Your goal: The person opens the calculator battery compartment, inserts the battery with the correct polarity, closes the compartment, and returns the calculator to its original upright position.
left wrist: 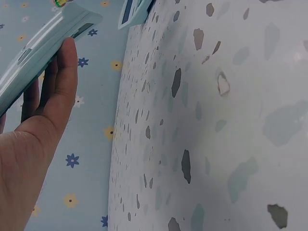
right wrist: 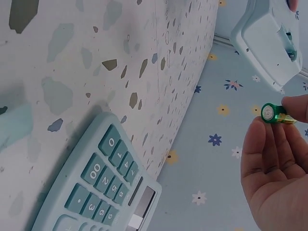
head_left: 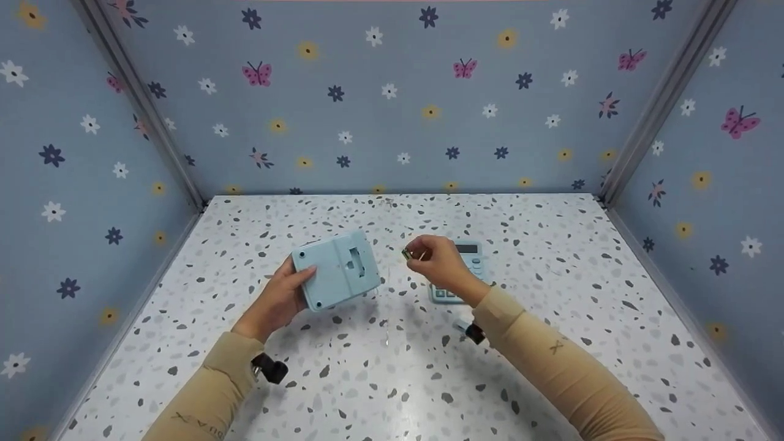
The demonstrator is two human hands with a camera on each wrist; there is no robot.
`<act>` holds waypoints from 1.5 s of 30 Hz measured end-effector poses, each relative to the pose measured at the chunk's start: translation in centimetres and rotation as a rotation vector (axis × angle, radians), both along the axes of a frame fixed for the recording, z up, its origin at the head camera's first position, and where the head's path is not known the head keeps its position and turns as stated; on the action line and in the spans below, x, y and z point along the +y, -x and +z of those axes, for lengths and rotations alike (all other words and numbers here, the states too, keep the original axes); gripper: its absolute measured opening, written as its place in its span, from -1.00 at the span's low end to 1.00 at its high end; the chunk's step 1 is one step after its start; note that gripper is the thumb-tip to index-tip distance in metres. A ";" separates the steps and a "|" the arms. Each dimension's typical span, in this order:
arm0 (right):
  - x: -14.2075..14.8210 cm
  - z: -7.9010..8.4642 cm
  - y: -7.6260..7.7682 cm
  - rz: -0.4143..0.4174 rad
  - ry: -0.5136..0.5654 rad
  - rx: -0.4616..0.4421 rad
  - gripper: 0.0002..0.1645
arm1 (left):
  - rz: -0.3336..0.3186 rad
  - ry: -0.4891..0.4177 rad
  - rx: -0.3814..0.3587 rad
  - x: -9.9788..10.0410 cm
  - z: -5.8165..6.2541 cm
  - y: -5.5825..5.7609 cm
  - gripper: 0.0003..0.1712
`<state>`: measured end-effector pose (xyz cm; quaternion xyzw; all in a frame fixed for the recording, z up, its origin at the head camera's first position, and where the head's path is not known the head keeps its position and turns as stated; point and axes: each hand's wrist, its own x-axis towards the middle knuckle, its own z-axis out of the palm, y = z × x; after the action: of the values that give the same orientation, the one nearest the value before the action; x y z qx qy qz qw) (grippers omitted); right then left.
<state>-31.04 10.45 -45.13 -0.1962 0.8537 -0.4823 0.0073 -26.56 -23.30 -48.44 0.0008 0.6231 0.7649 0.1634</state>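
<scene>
My left hand (head_left: 280, 300) grips a light-blue calculator (head_left: 331, 275) by its left side, its back turned up and its thumb lying across that back. Near the calculator's right edge, an uncovered battery compartment (head_left: 357, 262) shows. To the right, my right hand (head_left: 440, 263) pinches a small green battery (right wrist: 272, 113) between thumb and fingers, apart from the held calculator. Below that hand lies a second light-blue calculator (right wrist: 103, 178), keys up on the table; the hand and forearm partly cover it in the head view.
A small light-blue piece (right wrist: 17, 126) lies on the speckled white table (head_left: 392, 380), close to the right wrist and partly hidden by the wrist camera (head_left: 474, 333) in the head view. Flower-patterned panels (head_left: 380, 110) enclose the table at the back and both sides.
</scene>
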 end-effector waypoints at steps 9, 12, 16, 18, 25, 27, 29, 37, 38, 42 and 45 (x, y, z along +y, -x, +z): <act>0.9 -0.3 -0.6 -0.014 0.049 0.010 -0.80 | -0.006 -0.006 0.016 0.6 0.0 0.0 -0.19; 1.2 -0.5 -0.7 -0.005 0.066 0.003 -0.81 | -0.019 -0.013 0.019 1.0 -0.1 0.0 -0.20; 1.8 -0.5 -1.0 0.002 0.074 0.005 -0.82 | -0.036 -0.007 0.041 1.7 -0.2 0.2 -0.24; 2.1 -0.4 -1.2 0.002 0.076 0.007 -0.82 | -0.038 -0.003 0.050 2.0 -0.2 0.3 -0.25; 3.0 -0.5 -1.7 -0.010 0.080 0.005 -0.79 | -0.036 -0.017 0.045 3.3 0.1 0.5 -0.25; 3.2 -0.5 -1.7 -0.018 0.090 0.007 -0.79 | -0.037 -0.018 0.049 3.7 0.1 0.6 -0.25; 3.3 -0.4 -1.9 -0.029 0.099 0.003 -0.78 | -0.045 -0.025 0.061 4.2 0.1 0.7 -0.25; 3.5 -0.6 -2.4 -0.054 0.117 0.000 -0.79 | -0.066 -0.039 0.051 5.5 -0.2 1.0 -0.24; 3.6 -0.7 -2.4 -0.057 0.119 0.002 -0.79 | -0.069 -0.043 0.050 5.7 -0.3 1.0 -0.24; 3.7 -0.9 -2.5 -0.064 0.129 0.009 -0.81 | -0.091 -0.065 0.050 6.5 -0.4 1.1 -0.25; 3.7 -1.0 -2.6 -0.067 0.127 0.015 -0.82 | -0.106 -0.064 0.055 6.9 -0.6 1.1 -0.24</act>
<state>-28.43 14.20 -46.11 -0.1711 0.8276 -0.5338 -0.0279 -27.68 -16.44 -49.06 0.0601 0.6015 0.7745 0.1862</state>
